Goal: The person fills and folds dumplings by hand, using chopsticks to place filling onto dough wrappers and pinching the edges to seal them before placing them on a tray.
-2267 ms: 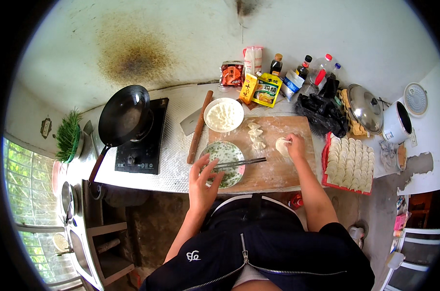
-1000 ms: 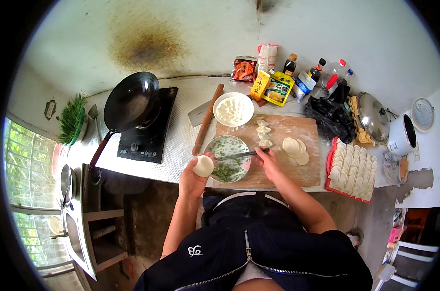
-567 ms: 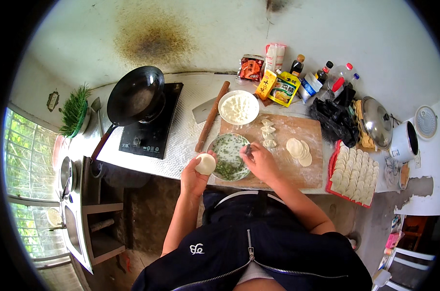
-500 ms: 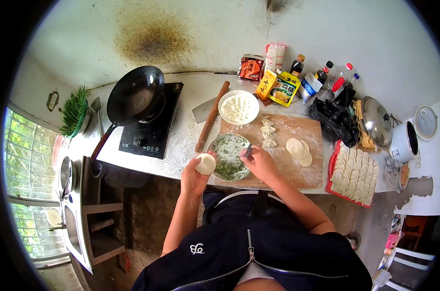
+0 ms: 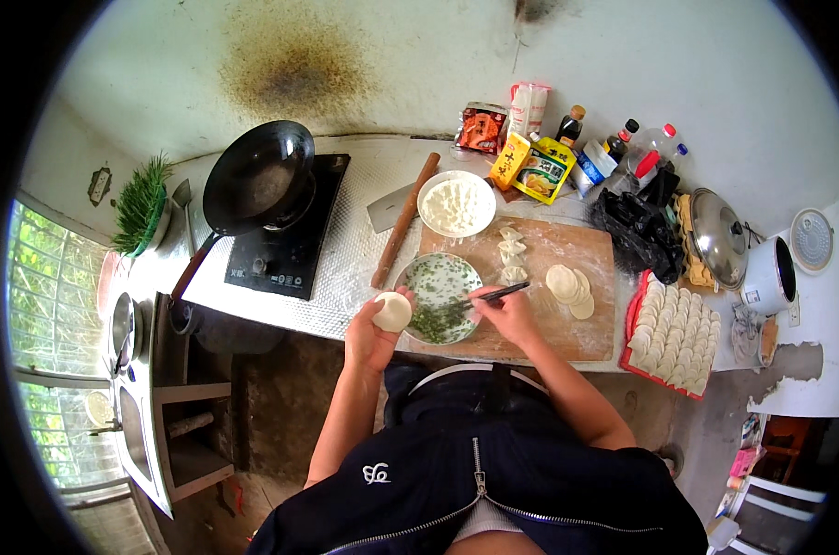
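Note:
A round dough wrapper (image 5: 392, 313) rests on the fingers of my left hand (image 5: 366, 339), which holds it at the left edge of a bowl (image 5: 452, 269). Green chopped filling (image 5: 430, 323) lies in the lower part of that bowl. My right hand (image 5: 510, 318) grips dark chopsticks (image 5: 503, 291), slanted over the bowl's right side with their tips toward the filling. Beyond the bowl, on the floured wooden board (image 5: 521, 344), stands a short row of folded dumplings (image 5: 512, 250). Several flat wrappers (image 5: 568, 287) overlap to the right of my right hand.
A rolling pin (image 5: 406, 220) lies left of a white bowl (image 5: 469, 222), partly over a cleaver blade (image 5: 389, 209). A wok (image 5: 253, 185) sits on the cooktop (image 5: 276, 273). Rows of dumplings (image 5: 674, 333) cover a red-edged tray at right. Seasoning packets (image 5: 541, 172) and bottles stand behind.
My right hand has shifted slightly right and down, and the chopsticks now tilt flatter, their back ends pointing right. My left hand and the wrapper stay in place.

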Demonstrator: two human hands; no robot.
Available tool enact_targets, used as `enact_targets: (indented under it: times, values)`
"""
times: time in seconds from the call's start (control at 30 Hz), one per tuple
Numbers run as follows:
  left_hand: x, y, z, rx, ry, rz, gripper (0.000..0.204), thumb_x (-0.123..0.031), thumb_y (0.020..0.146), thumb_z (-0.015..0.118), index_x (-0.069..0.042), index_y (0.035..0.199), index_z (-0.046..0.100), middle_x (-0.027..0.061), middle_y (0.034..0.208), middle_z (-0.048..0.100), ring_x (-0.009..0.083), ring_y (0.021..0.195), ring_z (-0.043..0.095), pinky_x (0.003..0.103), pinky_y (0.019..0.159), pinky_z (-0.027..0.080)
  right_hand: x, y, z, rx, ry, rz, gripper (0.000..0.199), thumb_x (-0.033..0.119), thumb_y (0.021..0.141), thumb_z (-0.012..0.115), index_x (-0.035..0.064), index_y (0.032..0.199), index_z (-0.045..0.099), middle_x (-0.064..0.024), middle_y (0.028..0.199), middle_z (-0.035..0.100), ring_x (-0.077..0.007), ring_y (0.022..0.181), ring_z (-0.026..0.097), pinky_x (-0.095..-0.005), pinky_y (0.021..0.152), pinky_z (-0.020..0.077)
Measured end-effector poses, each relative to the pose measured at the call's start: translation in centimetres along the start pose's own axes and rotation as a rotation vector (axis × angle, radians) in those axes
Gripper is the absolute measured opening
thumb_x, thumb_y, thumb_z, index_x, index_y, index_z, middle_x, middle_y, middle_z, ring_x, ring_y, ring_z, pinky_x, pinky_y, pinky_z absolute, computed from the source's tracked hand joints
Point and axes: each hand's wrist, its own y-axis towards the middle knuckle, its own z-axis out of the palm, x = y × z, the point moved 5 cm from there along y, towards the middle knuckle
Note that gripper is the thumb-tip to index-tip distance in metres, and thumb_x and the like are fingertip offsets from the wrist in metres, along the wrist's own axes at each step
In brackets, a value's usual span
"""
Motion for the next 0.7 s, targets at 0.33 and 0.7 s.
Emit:
enact_targets:
  times: [0.33, 0.7]
  values:
    - [0.3, 0.7, -2.1, -0.011, -0.007, -0.018, 0.037, -0.004, 0.093, 0.037, 0.016, 0.124, 0.037, 0.0318, 0.127, 0.049, 0.0441, 0.121, 0.051, 0.051, 0.103, 0.046, -3.6, 0.4, -3.7, 0.005, 0.158, 0.041, 0.017, 0.008, 0.09, 0.065, 0.0028, 0.105, 0.069, -0.0024, 0.09, 0.07, -0.0082, 0.077, 0.065, -0.0222, 0.07, 0.0519]
    - [0.4, 1.0, -3.9, -0.051, 0.033, -0.03, 0.04, -0.005, 0.094, 0.034, 0.016, 0.128, 0.035, 0.0292, 0.128, 0.05, 0.0396, 0.119, 0.053, 0.049, 0.101, 0.047, -7.6, -0.2, -0.5, 0.069, 0.384, 0.11, 0.018, 0.009, 0.089, 0.068, 0.0017, 0.105, 0.064, -0.003, 0.096, 0.068, -0.0093, 0.082, 0.065, -0.0231, 0.073, 0.0527]
